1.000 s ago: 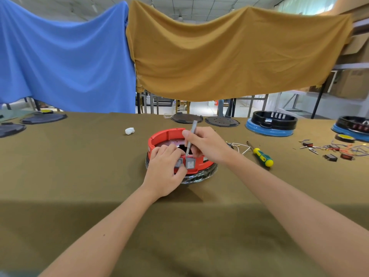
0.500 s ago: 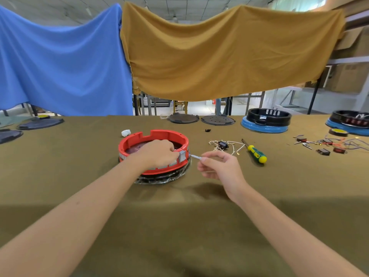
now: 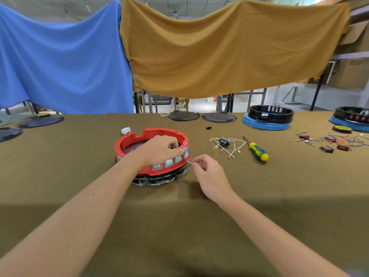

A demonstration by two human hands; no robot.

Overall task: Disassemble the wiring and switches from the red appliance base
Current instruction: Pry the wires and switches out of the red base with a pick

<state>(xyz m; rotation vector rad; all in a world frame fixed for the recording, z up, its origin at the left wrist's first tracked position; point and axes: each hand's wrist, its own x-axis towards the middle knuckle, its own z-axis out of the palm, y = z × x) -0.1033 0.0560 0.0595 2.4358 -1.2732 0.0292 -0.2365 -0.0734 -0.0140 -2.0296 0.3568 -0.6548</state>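
Now, vs half a second back: little has changed, and both hands stay on the same job. Left to right:

Dark round plates (image 3: 40,121) sit at the far left edge of the olive-brown cloth-covered table (image 3: 60,166). A small white crumpled lump (image 3: 126,130) lies just behind the base.

The round red plastic appliance base (image 3: 139,136) sits centre-left on the table, on a black ring wrapped in clear film (image 3: 159,179). A row of grey rocker switches (image 3: 168,162) is still mounted in its front wall.

Left hand (image 3: 159,149) reaches over the rim from the near side, as before; its fingers curl down onto the rightmost grey switch (image 3: 186,151) and grip it at the wall's top edge.

Right hand (image 3: 207,174) is just right of the base, pinching a thin silver metal tool (image 3: 188,162) between thumb and fingertips. The tool tip is now against the wall right below that switch; earlier it was a bit clear of it.

Further right, unchanged: loose bundle of white wires with a black connector (image 3: 223,143), then a yellow-and-green handled screwdriver (image 3: 257,151) lying near it. Two dark perforated discs (image 3: 218,117) and a black housing on a blue ring (image 3: 267,118) sit at the far edge. Scattered small switches and coloured wires (image 3: 329,142) lie far right.
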